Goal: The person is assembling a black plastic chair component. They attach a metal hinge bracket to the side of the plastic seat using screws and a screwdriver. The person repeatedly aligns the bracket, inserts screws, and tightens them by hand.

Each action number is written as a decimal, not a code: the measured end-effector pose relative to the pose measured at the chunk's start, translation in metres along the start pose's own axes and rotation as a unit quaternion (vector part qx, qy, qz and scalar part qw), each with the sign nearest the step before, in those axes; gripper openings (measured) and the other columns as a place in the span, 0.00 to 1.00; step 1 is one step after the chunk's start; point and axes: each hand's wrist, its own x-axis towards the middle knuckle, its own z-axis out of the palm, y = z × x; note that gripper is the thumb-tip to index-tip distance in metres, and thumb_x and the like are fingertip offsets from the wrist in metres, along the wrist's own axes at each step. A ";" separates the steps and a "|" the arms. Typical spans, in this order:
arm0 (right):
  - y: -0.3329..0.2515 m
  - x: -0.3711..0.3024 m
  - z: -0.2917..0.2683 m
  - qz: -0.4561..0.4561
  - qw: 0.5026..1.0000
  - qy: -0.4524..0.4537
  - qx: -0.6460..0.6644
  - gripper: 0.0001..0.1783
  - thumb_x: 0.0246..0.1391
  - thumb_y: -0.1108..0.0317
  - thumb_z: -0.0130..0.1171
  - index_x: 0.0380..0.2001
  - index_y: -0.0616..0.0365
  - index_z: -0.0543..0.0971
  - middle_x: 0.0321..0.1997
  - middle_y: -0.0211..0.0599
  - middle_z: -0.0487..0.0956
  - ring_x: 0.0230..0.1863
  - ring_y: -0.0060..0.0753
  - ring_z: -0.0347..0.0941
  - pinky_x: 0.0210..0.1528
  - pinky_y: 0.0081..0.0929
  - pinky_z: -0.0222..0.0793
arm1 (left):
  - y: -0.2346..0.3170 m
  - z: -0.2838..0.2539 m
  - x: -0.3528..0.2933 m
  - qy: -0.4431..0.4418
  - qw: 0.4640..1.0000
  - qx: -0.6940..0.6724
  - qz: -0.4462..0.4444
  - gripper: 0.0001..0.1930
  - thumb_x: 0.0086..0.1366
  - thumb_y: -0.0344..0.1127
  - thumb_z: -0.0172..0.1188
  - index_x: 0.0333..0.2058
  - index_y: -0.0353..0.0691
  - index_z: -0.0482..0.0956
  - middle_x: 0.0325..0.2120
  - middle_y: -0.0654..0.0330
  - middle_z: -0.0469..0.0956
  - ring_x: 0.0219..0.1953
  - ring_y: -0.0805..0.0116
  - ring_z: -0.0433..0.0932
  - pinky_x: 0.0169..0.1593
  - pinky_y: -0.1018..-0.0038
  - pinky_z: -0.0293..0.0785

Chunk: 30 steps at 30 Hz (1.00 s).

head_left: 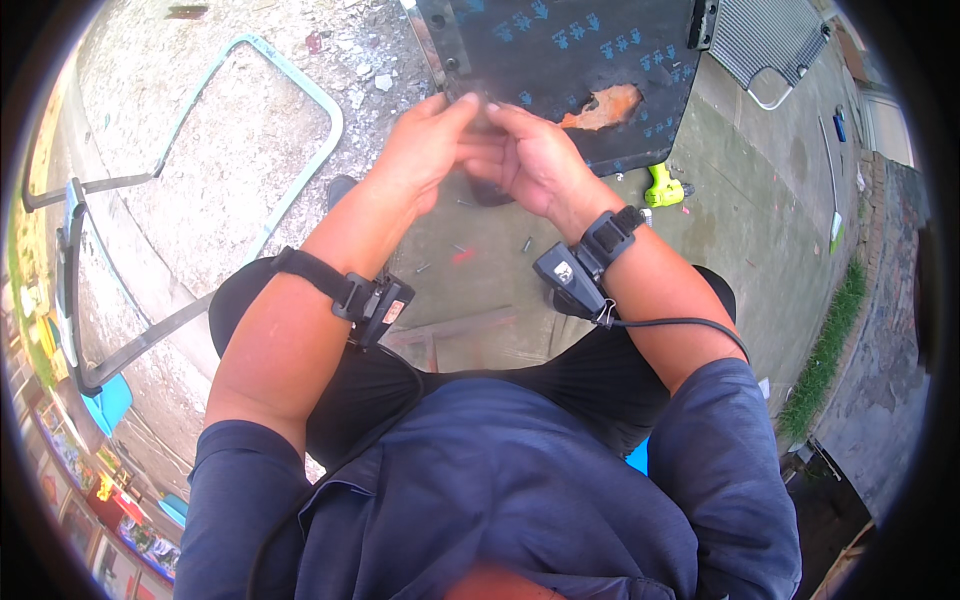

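My left hand (425, 140) and my right hand (545, 165) meet at the near left corner of a black panel (520, 65) with blue printed marks. Their fingertips overlap and are blurred. My right palm shows, with the thumb apart from the outstretched fingers and nothing visible in it. Blur hides how the left fingers lie and whether they hold anything. A ragged tear in the panel bares orange foam (605, 107). Metal brackets run along its sides. On the floor by the panel's near right corner lies a lime-green power drill (665, 187).
Loose screws (527, 243) lie on the concrete between my feet. A bent pale-blue and black metal tube frame (325, 105) spreads at the left. A grey mesh chair part (765, 45) is at the far right. Grass (825, 350) edges the floor.
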 end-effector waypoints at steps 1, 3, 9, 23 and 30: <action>0.000 0.001 0.000 0.003 1.000 0.000 0.003 0.16 0.70 0.64 0.42 0.51 0.64 0.69 0.49 0.59 0.79 0.47 0.49 0.80 0.44 0.33 0.79 | -0.001 -0.001 0.001 0.002 1.000 0.001 0.001 0.15 0.74 0.42 0.51 0.47 0.37 0.76 0.37 0.53 0.82 0.37 0.67 0.82 0.42 0.68 0.78; 0.000 0.001 0.000 0.005 1.000 0.004 0.005 0.16 0.70 0.64 0.42 0.51 0.64 0.69 0.49 0.58 0.79 0.47 0.49 0.81 0.44 0.33 0.79 | -0.001 0.000 0.001 0.004 1.000 0.004 0.003 0.15 0.74 0.42 0.51 0.47 0.37 0.76 0.38 0.53 0.82 0.37 0.67 0.82 0.42 0.69 0.78; -0.006 -0.003 0.010 -0.053 0.994 -0.008 -0.096 0.17 0.70 0.61 0.45 0.50 0.65 0.70 0.45 0.52 0.81 0.42 0.40 0.82 0.42 0.29 0.79 | 0.000 -0.002 0.003 0.014 1.000 -0.009 0.002 0.15 0.75 0.42 0.50 0.46 0.37 0.75 0.35 0.54 0.81 0.37 0.65 0.82 0.42 0.68 0.79; -0.004 -0.003 0.030 -0.283 0.836 0.091 -0.461 0.24 0.56 0.56 0.67 0.46 0.65 0.76 0.33 0.40 0.85 0.33 0.31 0.82 0.36 0.29 0.76 | 0.000 -0.017 0.011 0.007 0.990 -0.139 -0.035 0.18 0.76 0.41 0.44 0.49 0.32 0.74 0.43 0.50 0.81 0.45 0.61 0.80 0.53 0.62 0.75; -0.016 -0.008 0.035 -0.226 0.801 0.084 -0.548 0.44 0.53 0.47 0.65 0.59 0.76 0.69 0.41 0.57 0.84 0.44 0.46 0.83 0.48 0.33 0.77 | -0.002 -0.021 0.013 -0.003 0.980 -0.195 -0.042 0.13 0.74 0.37 0.48 0.46 0.32 0.73 0.41 0.52 0.78 0.43 0.59 0.79 0.51 0.59 0.75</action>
